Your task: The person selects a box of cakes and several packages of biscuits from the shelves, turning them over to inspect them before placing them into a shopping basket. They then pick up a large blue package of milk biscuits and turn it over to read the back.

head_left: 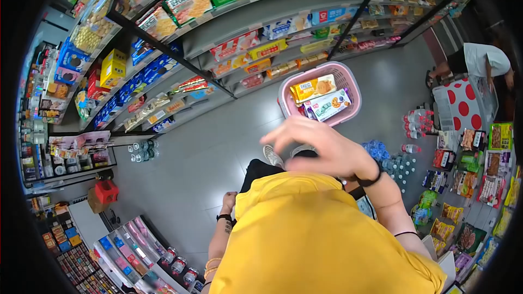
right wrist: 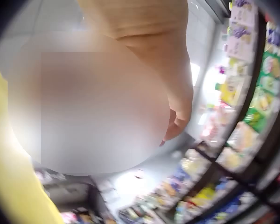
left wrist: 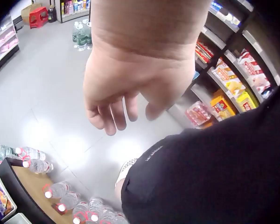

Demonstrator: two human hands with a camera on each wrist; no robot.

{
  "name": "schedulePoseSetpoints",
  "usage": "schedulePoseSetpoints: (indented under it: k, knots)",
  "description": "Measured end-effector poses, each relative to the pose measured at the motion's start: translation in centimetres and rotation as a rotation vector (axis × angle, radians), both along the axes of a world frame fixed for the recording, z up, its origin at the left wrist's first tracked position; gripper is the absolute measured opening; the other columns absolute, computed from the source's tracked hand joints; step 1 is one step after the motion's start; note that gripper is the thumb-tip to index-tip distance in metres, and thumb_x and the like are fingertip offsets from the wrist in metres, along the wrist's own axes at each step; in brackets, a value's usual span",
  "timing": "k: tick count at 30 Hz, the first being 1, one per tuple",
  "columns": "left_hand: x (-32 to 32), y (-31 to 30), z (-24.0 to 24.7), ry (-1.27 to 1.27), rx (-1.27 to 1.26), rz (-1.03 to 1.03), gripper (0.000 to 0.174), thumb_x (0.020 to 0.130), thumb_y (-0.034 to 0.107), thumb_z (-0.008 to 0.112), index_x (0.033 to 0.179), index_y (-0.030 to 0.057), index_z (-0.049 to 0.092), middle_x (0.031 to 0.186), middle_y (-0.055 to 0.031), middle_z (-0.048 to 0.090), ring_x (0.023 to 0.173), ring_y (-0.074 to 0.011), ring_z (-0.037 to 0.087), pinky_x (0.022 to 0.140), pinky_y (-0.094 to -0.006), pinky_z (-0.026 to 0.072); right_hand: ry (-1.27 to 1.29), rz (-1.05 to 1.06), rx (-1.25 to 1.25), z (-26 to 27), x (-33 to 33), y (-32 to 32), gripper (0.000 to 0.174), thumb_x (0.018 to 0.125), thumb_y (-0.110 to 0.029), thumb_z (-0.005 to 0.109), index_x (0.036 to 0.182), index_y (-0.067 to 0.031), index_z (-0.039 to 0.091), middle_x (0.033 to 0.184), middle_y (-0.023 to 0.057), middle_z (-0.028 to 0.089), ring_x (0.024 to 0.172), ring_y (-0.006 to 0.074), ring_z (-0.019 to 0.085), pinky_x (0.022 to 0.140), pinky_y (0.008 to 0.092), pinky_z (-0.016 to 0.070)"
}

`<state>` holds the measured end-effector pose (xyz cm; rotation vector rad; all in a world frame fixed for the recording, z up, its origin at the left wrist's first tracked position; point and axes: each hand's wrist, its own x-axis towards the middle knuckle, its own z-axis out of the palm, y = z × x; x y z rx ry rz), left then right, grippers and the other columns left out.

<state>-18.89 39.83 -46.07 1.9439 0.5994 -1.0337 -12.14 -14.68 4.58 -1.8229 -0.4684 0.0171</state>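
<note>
Pink basket (head_left: 357, 99); biscuit packs (head_left: 315, 88) inside.

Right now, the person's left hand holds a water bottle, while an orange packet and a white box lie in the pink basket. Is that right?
Not the bottle part: the left wrist view shows the left hand empty, its fingers hanging loosely. The orange packet and white box do lie in the pink basket.
</note>
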Motion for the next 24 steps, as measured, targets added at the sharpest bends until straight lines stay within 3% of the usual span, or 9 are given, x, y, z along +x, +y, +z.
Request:
schedulePoseSetpoints:
  k: [5,7,10,12,15,16,19,22,24]
  knots:
    - [4.3,-3.3,1.2,-0.046,0.000,0.037,0.023,0.094,0.021,0.067,0.105,0.0009,0.069,0.084,-0.0047,0.069,0.071,-0.0186,0.066,0.067,-0.0327,0.0537,0.613,-0.149,-0.819,-30.4,-7.9,-5.2,0.037,0.086,-0.034,0.072,0.106,-0.0018,0.073,0.103,0.0245,0.073,0.100,0.0434,0.069,0.088,0.0481,0.0559]
    - [6.6,-5.3,2.8,-0.075,-0.003,-0.051,0.027,0.093,0.024,0.067,0.106,0.0006,0.070,0.086,-0.0067,0.071,0.077,-0.0202,0.068,0.073,-0.0348,0.0556,0.802,-0.244,-0.719,-40.0,-15.1,-7.2,0.033,0.090,-0.027,0.071,0.108,-0.0007,0.069,0.103,0.0196,0.075,0.089,0.0379,0.071,0.082,0.0464,0.0565]
    - [9.5,-7.7,2.6,-0.093,0.056,-0.230,0.034,0.091,0.030,0.068,0.107,0.0007,0.071,0.091,-0.0109,0.074,0.087,-0.0214,0.072,0.082,-0.0367,0.0570,1.188,-0.799,0.090,-47.3,-25.3,-7.2,0.027,0.095,-0.026,0.068,0.110,-0.0031,0.070,0.088,0.0070,0.071,0.076,0.0156,0.068,0.065,0.0314,0.0563]
    - [12.3,-8.6,2.3,-0.095,0.105,-0.346,0.038,0.090,0.034,0.068,0.109,0.0015,0.073,0.096,-0.0147,0.076,0.096,-0.0226,0.073,0.087,-0.0374,0.0568,1.161,-1.094,0.534,-52.5,-31.9,-6.7,0.022,0.097,-0.023,0.067,0.109,-0.0057,0.069,0.082,0.0050,0.066,0.064,0.0134,0.063,0.052,0.0290,0.0500]
    - [16.3,-13.0,4.2,-0.122,0.199,-0.507,0.042,0.090,0.038,0.069,0.114,0.0040,0.074,0.103,-0.0179,0.077,0.105,-0.0284,0.073,0.093,-0.0388,0.0552,1.356,-1.254,0.600,-51.7,-35.6,-6.1,0.035,0.101,-0.037,0.067,0.121,-0.0107,0.057,0.094,0.0052,0.063,0.068,0.0163,0.065,0.046,0.0291,0.0512]
    - [17.7,-14.6,5.2,-0.143,0.206,-0.526,0.045,0.090,0.039,0.069,0.118,0.0035,0.072,0.107,-0.0186,0.077,0.108,-0.0301,0.072,0.096,-0.0393,0.0545,1.260,-1.433,0.645,-49.4,-34.4,-5.1,0.013,0.096,-0.020,0.056,0.093,-0.0078,0.058,0.067,0.0066,0.059,0.046,0.0196,0.059,0.034,0.0299,0.0371]
    - [22.1,-20.0,8.0,-0.295,0.197,-0.542,0.053,0.090,0.040,0.070,0.127,0.0015,0.068,0.116,-0.0200,0.075,0.114,-0.0320,0.070,0.100,-0.0395,0.0530,1.435,-1.374,0.607,-51.0,-35.1,-6.0,0.018,0.100,-0.025,0.054,0.113,-0.0117,0.053,0.075,0.0072,0.061,0.047,0.0206,0.058,0.035,0.0306,0.0401]
    - [26.0,-25.1,12.1,-0.474,0.199,-0.562,0.060,0.091,0.038,0.071,0.135,-0.0021,0.061,0.126,-0.0211,0.072,0.119,-0.0335,0.069,0.105,-0.0395,0.0514,1.376,-1.353,0.755,-54.4,-34.5,-7.6,0.015,0.100,-0.020,0.055,0.111,-0.0114,0.054,0.074,0.0054,0.059,0.049,0.0194,0.057,0.038,0.0317,0.0440]
    - [28.7,-27.4,13.5,-0.539,0.086,-0.447,0.061,0.092,0.033,0.072,0.138,-0.0039,0.058,0.133,-0.0232,0.068,0.125,-0.0350,0.066,0.108,-0.0411,0.0496,1.299,-1.337,0.703,-54.1,-33.4,-8.2,0.024,0.098,-0.025,0.060,0.118,-0.0122,0.057,0.087,0.0060,0.064,0.065,0.0181,0.064,0.052,0.0326,0.0506]
